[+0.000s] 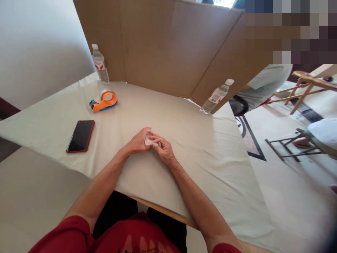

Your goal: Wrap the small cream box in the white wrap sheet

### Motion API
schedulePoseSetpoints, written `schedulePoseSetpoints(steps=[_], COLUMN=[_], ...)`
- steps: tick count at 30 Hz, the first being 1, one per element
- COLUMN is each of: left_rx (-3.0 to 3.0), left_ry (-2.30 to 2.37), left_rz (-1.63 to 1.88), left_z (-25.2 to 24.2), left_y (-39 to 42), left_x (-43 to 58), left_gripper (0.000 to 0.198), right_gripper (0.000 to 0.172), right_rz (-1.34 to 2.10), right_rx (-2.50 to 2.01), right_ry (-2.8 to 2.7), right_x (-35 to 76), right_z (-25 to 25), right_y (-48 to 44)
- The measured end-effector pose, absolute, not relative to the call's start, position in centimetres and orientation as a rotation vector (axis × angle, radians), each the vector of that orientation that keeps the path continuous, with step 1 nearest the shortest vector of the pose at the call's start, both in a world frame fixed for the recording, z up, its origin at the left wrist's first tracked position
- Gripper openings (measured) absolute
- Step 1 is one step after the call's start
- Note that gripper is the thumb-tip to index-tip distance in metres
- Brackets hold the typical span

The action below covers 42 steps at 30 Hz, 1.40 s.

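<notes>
Close together over the table, my two hands meet around a small crumpled whitish piece [149, 140]; whether it is tissue or thin plastic I cannot tell. My left hand [139, 142] is curled around its left side, with the thumb and fingers closed. From the right, the fingers of my right hand [164, 150] press onto the same piece and hide part of it. A phone in a red case [80, 136] lies screen up to the left of my hands. Beyond it rests an orange and blue tape dispenser [104, 101] with a roll of tape.
A light cloth covers the table [200, 158]. Tall cardboard panels [158, 45] stand along its back. One water bottle [100, 65] is upright at back left; another water bottle [216, 96] stands at right. Past the right edge are other people, a folding stool [286, 144] and wooden furniture [310, 82].
</notes>
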<state>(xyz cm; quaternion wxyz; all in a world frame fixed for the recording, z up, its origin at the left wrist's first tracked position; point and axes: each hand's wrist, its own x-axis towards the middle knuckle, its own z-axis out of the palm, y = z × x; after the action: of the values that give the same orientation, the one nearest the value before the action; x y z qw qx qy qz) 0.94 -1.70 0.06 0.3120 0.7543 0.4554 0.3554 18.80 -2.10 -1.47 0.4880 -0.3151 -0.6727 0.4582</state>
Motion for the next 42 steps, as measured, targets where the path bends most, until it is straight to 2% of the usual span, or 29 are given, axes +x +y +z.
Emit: schedulePoseSetpoints(steps=[8,17,19,23,25,28,34,42], left_rx=[1.907,1.745,1.697,1.590,1.533,1.444,1.442,1.352], left_ry=[1.268,1.272,1.288,1.356,1.388,1.375,1.251,0.978], left_rz=[0.951,0.936,0.933,0.943,0.941,0.883,0.797,0.808], left_z=[0.0,0.6,0.8,1.2,1.4,1.7,2.1,2.5], left_y=[-1.8,-2.0,-2.0,-2.0,-1.9,-2.0,-2.0,-2.2], left_x=[1.4,1.6,1.6,1.5,1.5,1.5,1.0,0.7], left_gripper=[0.041,0.038,0.034,0.026,0.026,0.030,0.057,0.059], right_gripper=[0.013,0.015,0.023,0.052,0.058,0.057,0.047,0.047], right_rz=[0.973,1.175,1.180,1.116,1.079,1.084,1.462,1.574], right_rx=[-0.797,-0.793,-0.834,-0.942,-0.969,-1.004,-0.964,-0.952], right_ry=[-1.672,-1.525,-1.539,-1.635,-1.657,-1.631,-1.310,-1.232], right_x=[18.5,19.2,19.4,19.4,19.1,18.8,18.9,19.4], right_z=[-1.7,-1.5,-1.6,-2.0,-2.1,-2.1,-1.1,-0.2], right_y=[-2.7,-2.8,-2.9,-3.0,-3.2,-3.3,-2.9,-2.9])
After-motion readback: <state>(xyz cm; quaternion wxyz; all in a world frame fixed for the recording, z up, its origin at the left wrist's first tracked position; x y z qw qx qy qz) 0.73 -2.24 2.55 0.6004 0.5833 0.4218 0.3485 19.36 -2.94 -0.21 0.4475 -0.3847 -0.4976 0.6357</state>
